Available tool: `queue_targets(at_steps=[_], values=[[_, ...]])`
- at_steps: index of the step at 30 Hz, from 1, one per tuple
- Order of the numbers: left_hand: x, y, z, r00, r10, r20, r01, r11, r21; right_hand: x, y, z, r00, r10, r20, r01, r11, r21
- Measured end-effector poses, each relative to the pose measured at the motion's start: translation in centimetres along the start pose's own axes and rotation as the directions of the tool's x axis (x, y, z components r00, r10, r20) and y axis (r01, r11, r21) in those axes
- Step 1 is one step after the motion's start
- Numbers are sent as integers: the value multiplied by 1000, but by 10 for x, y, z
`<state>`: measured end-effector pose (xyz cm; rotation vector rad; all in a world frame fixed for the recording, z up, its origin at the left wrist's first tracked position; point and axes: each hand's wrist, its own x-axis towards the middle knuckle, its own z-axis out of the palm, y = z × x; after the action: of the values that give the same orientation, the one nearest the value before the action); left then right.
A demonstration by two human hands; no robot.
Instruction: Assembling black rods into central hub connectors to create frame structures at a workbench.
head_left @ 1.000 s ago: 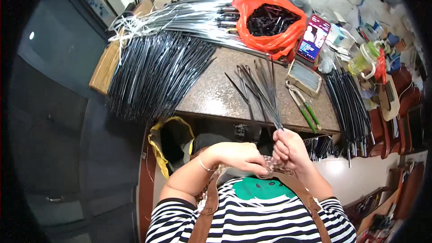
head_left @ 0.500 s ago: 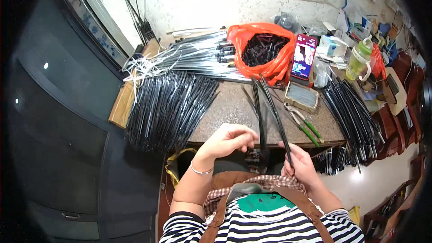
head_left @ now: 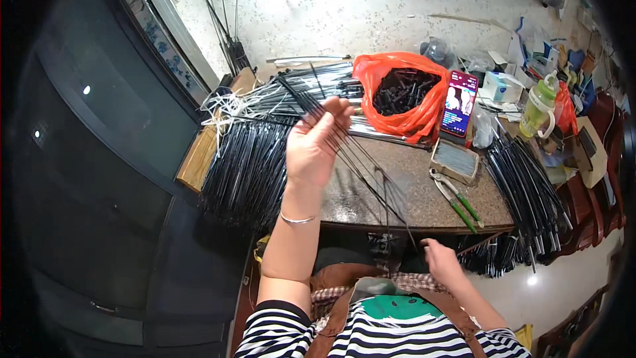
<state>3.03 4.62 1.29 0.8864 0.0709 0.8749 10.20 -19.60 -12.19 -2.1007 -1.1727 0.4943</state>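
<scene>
The left hand holds a loose, fanned sheaf of long, thin black rods, their lower ends near the right hand's fingers, contact unclear. An orange-red plastic bag sits right of the left fingers; green-handled metal pliers lie beyond the right fingers.

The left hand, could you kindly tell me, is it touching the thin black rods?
Touching: the head view shows the left hand gripping the thin black rods between its thumb and fingers.

Two hands, uncountable black rods, one red bag, one phone, one pair of pliers, one green bottle
</scene>
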Motion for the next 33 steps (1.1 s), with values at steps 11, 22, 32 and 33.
queue_targets(at_steps=[11, 22, 32, 33], values=[[-37, -46, 19, 983, -88, -158, 133, 943, 304, 27, -43, -16, 979, -7, -202, 140, 744, 653], [-71, -53, 22, 780, -551, 298, 314, 755, 575, 66, -36, -51, 966, -53, -254, 247, 486, 838], [-97, -135, -26, 678, -301, 670, -503, 475, 722, 123, -53, -49, 912, -349, -214, 402, 659, 636], [-98, -138, -34, 700, -282, 656, -609, 245, 754, 125, -56, -48, 955, -261, -141, 284, 666, 690]])
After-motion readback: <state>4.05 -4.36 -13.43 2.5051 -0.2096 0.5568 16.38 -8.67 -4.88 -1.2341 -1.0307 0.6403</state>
